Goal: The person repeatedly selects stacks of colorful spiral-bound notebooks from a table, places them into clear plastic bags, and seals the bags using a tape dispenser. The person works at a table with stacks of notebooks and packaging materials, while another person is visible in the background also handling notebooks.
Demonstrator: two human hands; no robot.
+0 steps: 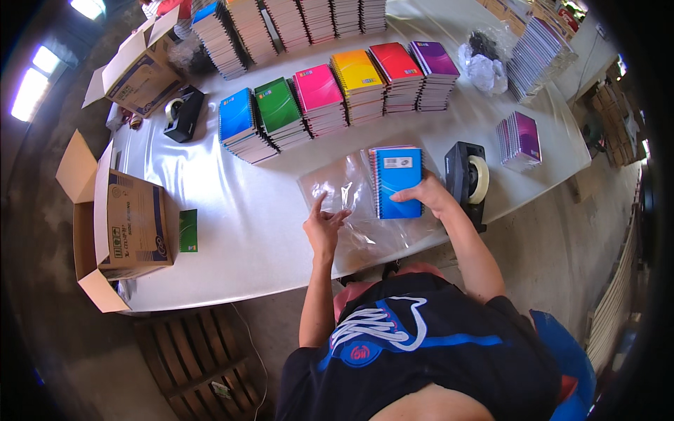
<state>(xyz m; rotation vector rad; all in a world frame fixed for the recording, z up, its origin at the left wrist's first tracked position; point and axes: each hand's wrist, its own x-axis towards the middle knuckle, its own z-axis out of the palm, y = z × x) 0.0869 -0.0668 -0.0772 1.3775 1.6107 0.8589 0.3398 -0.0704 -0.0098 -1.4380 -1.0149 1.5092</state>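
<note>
Your two hands are apart near the middle of the frame. Your right hand (pixel 430 195) grips the right edge of a blue spiral notebook (pixel 393 175), thumb on its cover, at centre right. Your left hand (pixel 323 228), fingers spread, is over the clear plastic bag (pixel 326 179) beside that notebook; whether it touches the plastic, you cannot tell. Just right of your right hand sits a black tape dispenser (pixel 458 172), with small purple notebooks (pixel 520 140) farther right. Stacks of coloured notebooks (pixel 321 84) line the upper middle. An open cardboard box (pixel 137 224) stands at the left, a green booklet (pixel 188 231) beside it.
</note>
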